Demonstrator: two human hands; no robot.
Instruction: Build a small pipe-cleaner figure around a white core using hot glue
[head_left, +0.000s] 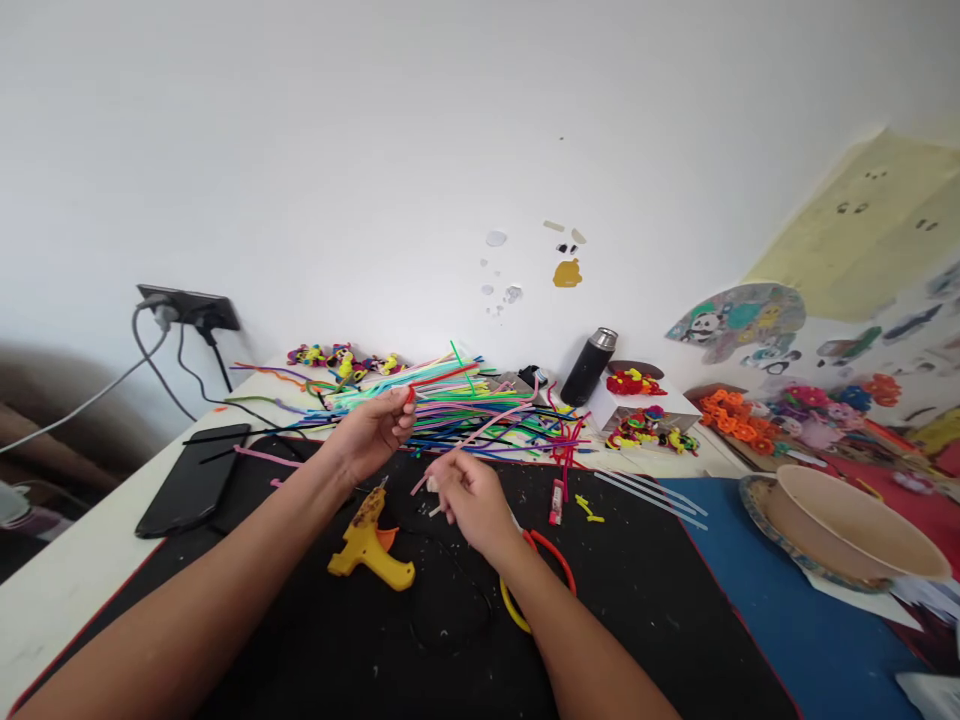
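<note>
My left hand (377,433) is raised over the near edge of the pipe cleaner pile (480,412), thumb and fingertips pinched on a red pipe cleaner (442,377) that points right. Lower and to the right, my right hand (472,500) is closed above the black mat (637,600); what its fingers hold, if anything, is unclear. A pink pipe cleaner (499,425) passes by its fingers, and I cannot tell whether it is gripped. Between my forearms lies a yellow glue gun (367,545). Scissors with red and yellow handles (559,560) are partly covered by my right forearm.
A black phone (195,480) lies at left. Behind the mat stand a black flask (590,368) and a white box (667,403). Translucent glue sticks (652,497) and a small red tube (556,503) lie rightward. A beige bowl (847,510) sits far right.
</note>
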